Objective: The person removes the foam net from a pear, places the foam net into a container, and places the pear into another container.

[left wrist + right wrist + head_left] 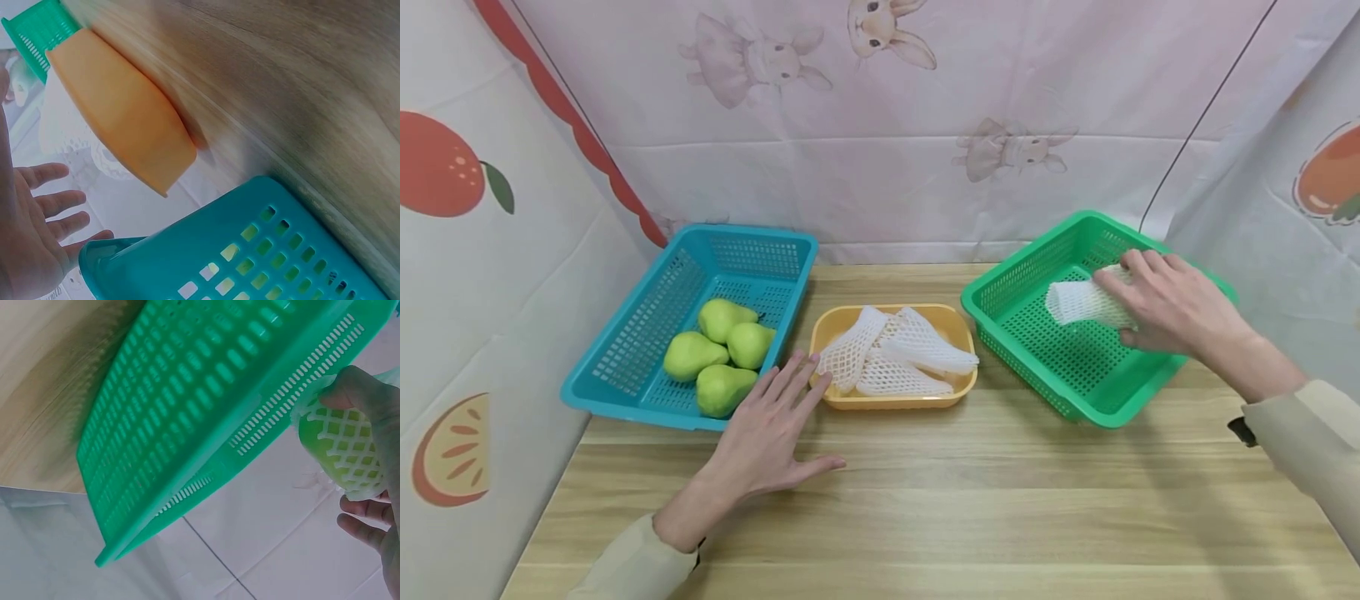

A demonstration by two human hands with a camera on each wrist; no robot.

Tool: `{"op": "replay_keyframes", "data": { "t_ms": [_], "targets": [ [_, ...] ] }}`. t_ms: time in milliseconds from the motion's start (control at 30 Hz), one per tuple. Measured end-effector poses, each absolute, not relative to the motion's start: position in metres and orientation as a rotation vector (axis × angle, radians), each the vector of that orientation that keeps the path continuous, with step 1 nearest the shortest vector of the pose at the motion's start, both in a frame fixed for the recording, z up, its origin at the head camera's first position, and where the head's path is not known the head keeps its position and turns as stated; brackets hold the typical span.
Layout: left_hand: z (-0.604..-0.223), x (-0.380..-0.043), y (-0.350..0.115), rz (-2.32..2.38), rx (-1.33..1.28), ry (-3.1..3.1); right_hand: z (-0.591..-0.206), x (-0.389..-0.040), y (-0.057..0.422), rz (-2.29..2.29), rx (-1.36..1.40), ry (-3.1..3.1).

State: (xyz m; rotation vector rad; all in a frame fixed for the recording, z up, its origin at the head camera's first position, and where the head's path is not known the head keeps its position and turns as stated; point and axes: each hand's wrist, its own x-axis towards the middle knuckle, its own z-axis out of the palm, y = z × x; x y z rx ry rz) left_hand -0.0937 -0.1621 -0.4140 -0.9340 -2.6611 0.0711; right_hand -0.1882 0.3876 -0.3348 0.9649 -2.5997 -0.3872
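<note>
My right hand (1176,304) holds a pear in a white foam net sleeve (1078,302) over the green basket (1071,408). In the right wrist view the green pear (315,440) shows through the mesh, with the thumb on its near side. My left hand (767,433) is spread, fingers straight, between the blue basket (625,408) and the yellow tray (895,402). Its fingertips reach the tray's left edge, and nothing is in its palm in the left wrist view. Several white foam net sleeves (917,346) lie in the tray. Several bare pears (722,392) sit in the blue basket.
All three containers stand on a wooden table (925,500). A printed cloth (880,167) with rabbits hangs right behind them. White cloth with fruit pictures closes off the left and right sides.
</note>
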Motion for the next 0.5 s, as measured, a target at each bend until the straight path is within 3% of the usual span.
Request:
{"op": "replay_keyframes", "data": {
  "t_ms": [500],
  "targets": [
    [-0.414,-0.093,-0.159,0.063,-0.929,-2.665,-0.327,-0.17,0.365,-0.334,1.032,-2.447]
  ]
}}
